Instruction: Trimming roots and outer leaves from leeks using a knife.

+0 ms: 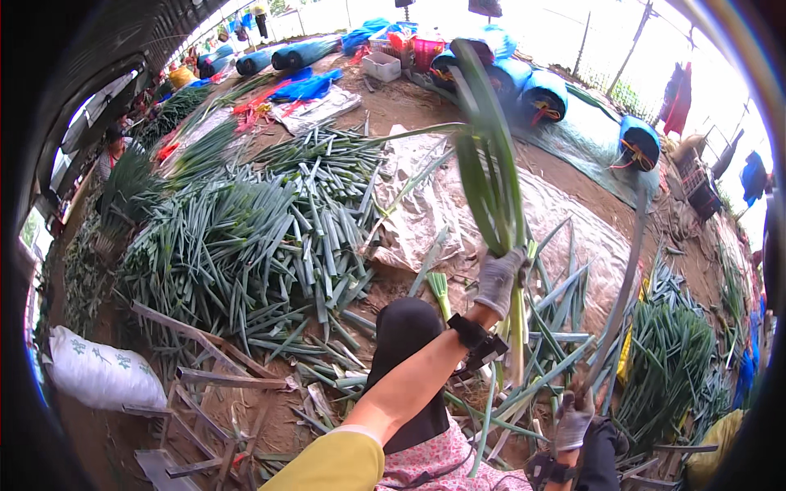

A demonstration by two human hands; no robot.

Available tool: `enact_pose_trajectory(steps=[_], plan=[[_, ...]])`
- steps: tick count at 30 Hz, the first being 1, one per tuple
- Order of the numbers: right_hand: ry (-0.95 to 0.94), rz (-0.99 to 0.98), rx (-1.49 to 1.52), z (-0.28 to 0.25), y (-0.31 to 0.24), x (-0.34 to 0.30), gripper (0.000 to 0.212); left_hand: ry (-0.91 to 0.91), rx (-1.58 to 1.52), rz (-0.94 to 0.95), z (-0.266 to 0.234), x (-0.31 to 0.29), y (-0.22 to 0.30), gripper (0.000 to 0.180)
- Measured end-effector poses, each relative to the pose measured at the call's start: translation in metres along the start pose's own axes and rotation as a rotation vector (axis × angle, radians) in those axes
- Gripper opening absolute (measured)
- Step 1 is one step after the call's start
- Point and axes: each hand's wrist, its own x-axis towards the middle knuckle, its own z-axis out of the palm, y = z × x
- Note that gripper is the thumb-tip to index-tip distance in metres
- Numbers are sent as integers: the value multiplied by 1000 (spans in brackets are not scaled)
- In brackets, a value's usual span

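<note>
The green leek bunch (pixel 490 176) is located in front of the person, right of the picture's centre, raised above the ground with its broad leaves pointing upward and its pale stems downward. The gloved left hand (pixel 499 282) is closed around the bunch near the junction of leaves and stems; a black wrist device (pixel 469 331) is strapped behind the glove. The gloved right hand (pixel 575 421), lower and to the right, is curled around the lower end of a long, narrow grey blade (pixel 628 282), which extends upward and slightly to the right, apart from the bunch; the exact finger placement is too small to tell. Beneath and beside the hands, loose cut leaves (pixel 563 295) lie crosswise on the ground. A large leaf pile (pixel 221 237) occupies the left side, and a smaller leaf stack (pixel 667 348) stands at the right. A pale sheet (pixel 565 204) covers the ground beyond the left hand. At the lower left, a bar frame (pixel 221 377) is positioned near a white sack (pixel 106 370). At the rear, blue-wrapped rolls (pixel 544 94) are arranged in a row, with a red basket (pixel 426 53) and a pale crate (pixel 381 67) to their left.
</note>
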Motion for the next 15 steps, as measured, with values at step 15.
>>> enact_pose_trajectory(steps=[15], plan=[[-233,-499,-589,23,-219,81,30,-478,732,-14,1,-26,-24,37]])
